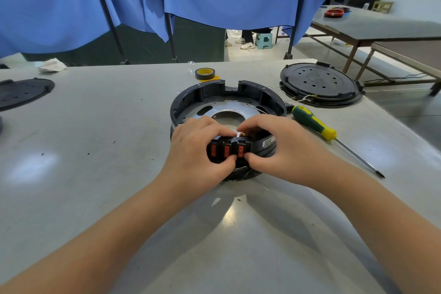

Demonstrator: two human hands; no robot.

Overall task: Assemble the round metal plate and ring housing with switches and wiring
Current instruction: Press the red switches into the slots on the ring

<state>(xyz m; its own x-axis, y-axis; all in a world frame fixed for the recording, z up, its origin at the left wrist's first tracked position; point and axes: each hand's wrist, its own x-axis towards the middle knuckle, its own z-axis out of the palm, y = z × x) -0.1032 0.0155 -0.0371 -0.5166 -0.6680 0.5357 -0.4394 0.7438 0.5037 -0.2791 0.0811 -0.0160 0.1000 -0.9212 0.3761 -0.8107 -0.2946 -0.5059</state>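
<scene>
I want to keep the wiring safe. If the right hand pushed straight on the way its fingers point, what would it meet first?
The right hand points left toward the left hand, so it would likely meet the switch block it already pinches, then the left fingertips. Depth is unclear.

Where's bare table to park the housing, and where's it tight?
Free: the wide stretch between the ring housing and the dark disc at the left edge; also the near table between the forearms. Tight: right of the housing, where the screwdriver, loose white wires and black round cover sit close; the tape roll lies just behind.
</scene>
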